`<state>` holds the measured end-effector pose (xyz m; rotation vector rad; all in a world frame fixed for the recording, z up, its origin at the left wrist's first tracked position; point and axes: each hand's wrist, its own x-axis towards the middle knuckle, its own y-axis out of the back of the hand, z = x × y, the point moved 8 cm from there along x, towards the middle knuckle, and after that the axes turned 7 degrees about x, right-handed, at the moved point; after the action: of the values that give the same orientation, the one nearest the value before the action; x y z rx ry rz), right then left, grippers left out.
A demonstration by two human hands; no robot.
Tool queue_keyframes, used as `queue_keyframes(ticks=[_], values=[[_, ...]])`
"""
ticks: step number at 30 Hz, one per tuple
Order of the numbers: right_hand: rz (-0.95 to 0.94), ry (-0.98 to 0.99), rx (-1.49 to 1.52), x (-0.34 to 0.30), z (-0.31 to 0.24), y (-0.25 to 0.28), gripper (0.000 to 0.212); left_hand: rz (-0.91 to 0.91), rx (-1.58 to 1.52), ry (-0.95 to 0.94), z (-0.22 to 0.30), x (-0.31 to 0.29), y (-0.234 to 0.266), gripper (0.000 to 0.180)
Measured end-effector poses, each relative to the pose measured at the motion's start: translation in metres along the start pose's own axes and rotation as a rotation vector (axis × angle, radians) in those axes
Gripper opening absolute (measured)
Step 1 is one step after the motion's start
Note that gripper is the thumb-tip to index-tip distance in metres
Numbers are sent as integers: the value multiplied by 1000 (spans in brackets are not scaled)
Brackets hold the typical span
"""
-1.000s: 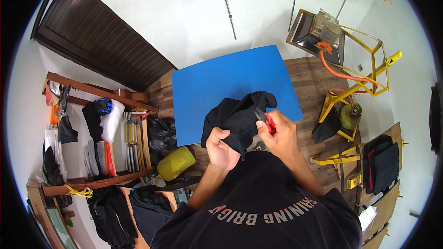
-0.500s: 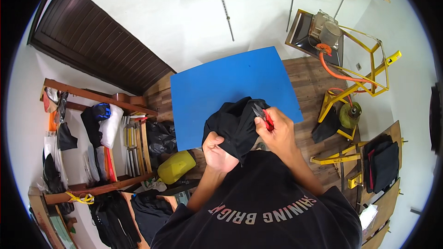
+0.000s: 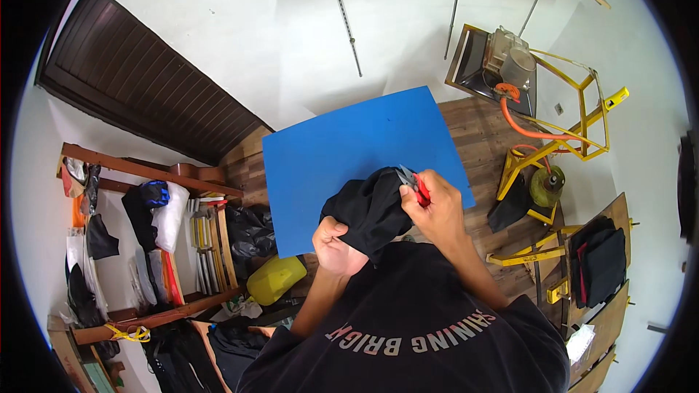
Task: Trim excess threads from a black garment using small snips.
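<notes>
Bunched black cloth [image 3: 371,207] hangs in front of my chest, over the near edge of the blue table [image 3: 349,135]. My left hand [image 3: 336,247] is closed on its lower left side, thumb on top. In my right hand [image 3: 439,207] is a pair of red-handled thread snips [image 3: 420,189], gripped in the closed fingers. Their grey blades point up and left and stand apart at the tips, beside the cloth's upper right edge. Whether a blade touches the cloth I cannot tell.
Shelves [image 3: 145,167] with bags and cloth line the left side, and a yellow container [image 3: 277,280] sits on the floor near the table. At right stand a yellow metal frame [image 3: 582,120] with an orange hose, a gas cylinder [image 3: 546,185] and a stack of black cloth [image 3: 604,262].
The black cloth has been shifted and refolded in my left hand, its top now lower and rounder. The snips stay at its right edge. The whole view has tilted slightly.
</notes>
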<state>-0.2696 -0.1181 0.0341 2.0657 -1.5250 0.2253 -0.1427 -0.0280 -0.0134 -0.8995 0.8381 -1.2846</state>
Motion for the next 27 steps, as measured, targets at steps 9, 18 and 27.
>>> queue_keyframes(ticks=[9,18,27], values=[[-160,-29,-39,24,13,-13,22,-79,-28,-25,7,20,9,61],[-158,-46,20,35,16,-8,25,-155,-20,27,-8,32,12,59],[-16,-209,389,25,37,3,23,-35,241,34,-18,16,6,64]])
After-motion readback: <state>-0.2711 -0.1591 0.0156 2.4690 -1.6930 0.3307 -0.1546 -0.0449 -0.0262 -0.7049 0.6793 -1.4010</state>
